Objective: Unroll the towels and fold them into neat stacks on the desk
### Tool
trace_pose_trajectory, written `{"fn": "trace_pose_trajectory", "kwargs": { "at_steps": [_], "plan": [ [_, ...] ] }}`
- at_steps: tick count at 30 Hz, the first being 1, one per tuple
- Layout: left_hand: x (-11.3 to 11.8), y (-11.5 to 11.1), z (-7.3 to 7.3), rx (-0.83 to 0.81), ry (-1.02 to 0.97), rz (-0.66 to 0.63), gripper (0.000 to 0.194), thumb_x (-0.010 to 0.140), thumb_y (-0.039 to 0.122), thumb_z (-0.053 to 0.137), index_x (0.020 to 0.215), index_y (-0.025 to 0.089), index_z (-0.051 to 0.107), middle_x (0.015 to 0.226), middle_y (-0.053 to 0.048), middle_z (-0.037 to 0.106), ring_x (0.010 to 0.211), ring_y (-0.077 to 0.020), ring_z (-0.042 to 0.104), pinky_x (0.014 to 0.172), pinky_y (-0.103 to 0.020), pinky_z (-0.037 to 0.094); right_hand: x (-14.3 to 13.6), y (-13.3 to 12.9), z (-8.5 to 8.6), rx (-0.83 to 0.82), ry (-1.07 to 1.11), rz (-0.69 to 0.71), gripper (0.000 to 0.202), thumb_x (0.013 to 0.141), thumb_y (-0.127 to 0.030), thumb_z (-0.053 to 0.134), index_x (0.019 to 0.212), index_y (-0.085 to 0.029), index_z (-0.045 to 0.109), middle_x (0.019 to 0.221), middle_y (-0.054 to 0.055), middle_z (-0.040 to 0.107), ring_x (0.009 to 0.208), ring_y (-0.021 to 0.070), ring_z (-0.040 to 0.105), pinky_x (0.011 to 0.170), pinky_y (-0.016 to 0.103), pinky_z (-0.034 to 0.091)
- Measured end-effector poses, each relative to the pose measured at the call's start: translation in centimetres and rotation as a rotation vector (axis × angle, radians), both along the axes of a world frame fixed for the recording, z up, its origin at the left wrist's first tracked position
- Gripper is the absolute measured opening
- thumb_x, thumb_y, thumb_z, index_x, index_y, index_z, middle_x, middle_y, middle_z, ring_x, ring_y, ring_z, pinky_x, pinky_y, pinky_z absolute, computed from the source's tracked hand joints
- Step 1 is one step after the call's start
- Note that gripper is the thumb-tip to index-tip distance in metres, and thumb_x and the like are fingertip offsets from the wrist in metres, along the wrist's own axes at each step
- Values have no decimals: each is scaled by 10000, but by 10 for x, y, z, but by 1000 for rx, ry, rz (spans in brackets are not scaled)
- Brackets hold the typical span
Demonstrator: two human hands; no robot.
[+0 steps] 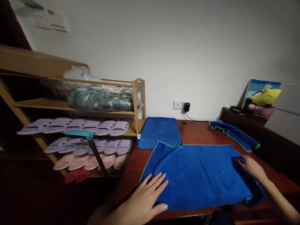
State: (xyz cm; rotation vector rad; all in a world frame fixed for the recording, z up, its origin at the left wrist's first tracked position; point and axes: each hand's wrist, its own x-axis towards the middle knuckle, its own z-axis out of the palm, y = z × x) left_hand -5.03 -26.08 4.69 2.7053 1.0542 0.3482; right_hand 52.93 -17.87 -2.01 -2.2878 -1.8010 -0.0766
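Note:
A large blue cloth (pixel 199 175) with green edging lies spread on the reddish-brown table (pixel 197 132), its back left corner over a folded blue cloth (pixel 161 129). My left hand (pixel 145 197) rests at the spread cloth's front left part, fingers apart and palm down. On the right side, my right hand (pixel 252 167) has its fingers bent at the cloth's edge, pinching a bit of it. Below that hand the right edge droops in loose folds. A narrow, bunched blue cloth (pixel 236 134) with green edges lies at the back right.
Left of the table stands a wooden rack (pixel 134 103) with slippers (pixel 98 126) and plastic-wrapped bundles (pixel 103 98); a turquoise-topped pole (pixel 97 156) leans before it. A black adapter (pixel 187 107) is on the wall. A yellow plush toy (pixel 267 96) sits by a picture at the right.

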Motion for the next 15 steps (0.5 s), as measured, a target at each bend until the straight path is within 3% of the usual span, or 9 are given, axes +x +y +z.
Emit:
{"fn": "trace_pose_trajectory", "kwargs": {
  "at_steps": [2,4,6,9,12,15],
  "plan": [
    [5,19,10,13,-27,48,446,932,517,397,1333,340,481,1424,-12,444,1269,-234,457,1049,-422,365,-2,20,-3,9,-3,-35,622,813,-601,336,1161,-158,601,1189,168,600,1070,325,579,882,442,454],
    [12,52,17,81,-58,131,405,962,470,343,1229,280,582,1353,-32,528,1233,-221,491,1044,-423,360,-7,40,-5,26,4,-57,614,836,-559,310,1226,-152,554,1270,167,554,1150,332,527,907,479,431],
    [18,91,18,190,-76,220,400,981,395,309,1214,222,584,1350,-70,527,1245,-218,474,1047,-428,344,-15,57,-8,55,8,-69,600,857,-523,282,1284,-168,508,1351,153,493,1228,334,461,940,529,391],
    [21,138,6,299,-8,284,423,979,293,289,1346,153,447,1433,-129,419,1340,-233,349,1058,-452,304,-27,76,-15,81,26,-112,666,875,-556,199,1380,-178,410,1455,157,362,1322,339,347,976,609,311],
    [20,156,-13,326,76,284,488,955,314,351,1412,143,339,1506,-146,273,1398,-257,213,1078,-503,237,-30,87,-26,86,73,-160,734,863,-619,172,1452,-199,301,1486,165,301,1349,336,305,987,633,273],
    [18,154,-26,302,143,253,473,955,352,351,1383,153,390,1508,-149,266,1401,-266,198,1080,-519,221,-27,93,-37,72,88,-155,734,853,-633,209,1471,-240,256,1461,162,351,1344,322,320,999,631,255]
  ]
}}
